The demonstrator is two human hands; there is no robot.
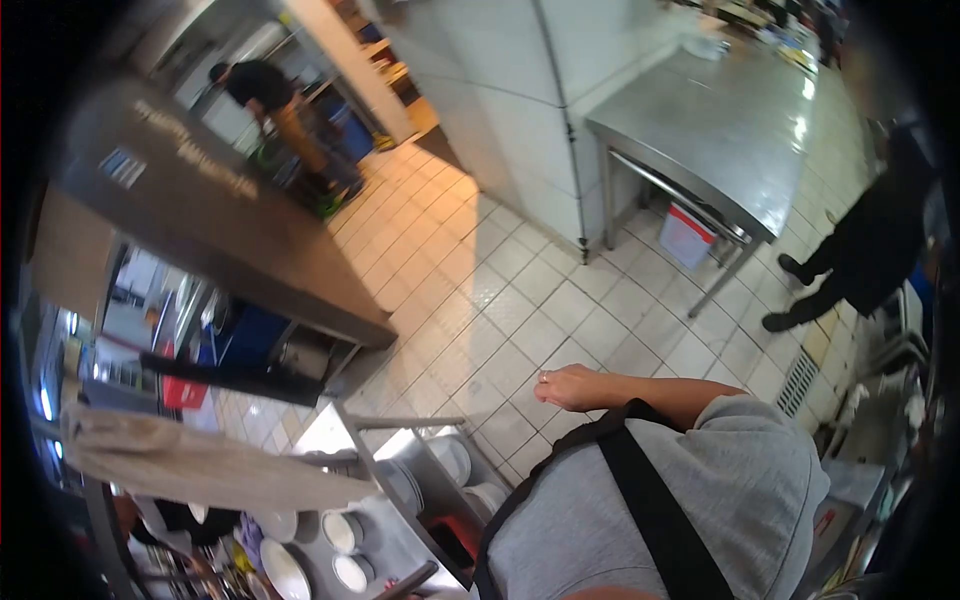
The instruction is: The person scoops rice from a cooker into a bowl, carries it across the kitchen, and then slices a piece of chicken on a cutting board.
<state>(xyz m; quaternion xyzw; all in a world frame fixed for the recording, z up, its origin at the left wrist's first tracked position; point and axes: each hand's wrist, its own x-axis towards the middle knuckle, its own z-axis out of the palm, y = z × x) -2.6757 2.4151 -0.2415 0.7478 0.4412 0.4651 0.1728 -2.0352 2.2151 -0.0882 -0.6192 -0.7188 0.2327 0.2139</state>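
My right hand (565,387) hangs in front of my body above the tiled floor. Its fingers are curled closed, and nothing shows in them. A small light band, like a ring, sits on one finger. My left hand is out of the picture; only a sliver of skin shows at the bottom edge. Nearest to me stands a metal shelf unit (405,445) with stacked white plates (450,460) inside. On a metal surface beside it are white bowls (342,532) and a large white dish (285,572). A beige cloth (210,465) lies along the top.
White tiled floor (500,300) runs ahead. A steel table (700,130) stands at the right, a red-and-white box (687,237) beneath it. One person in dark clothes (880,240) is at the right, another (270,100) bends at the back left. A brown partition (230,220) stands left.
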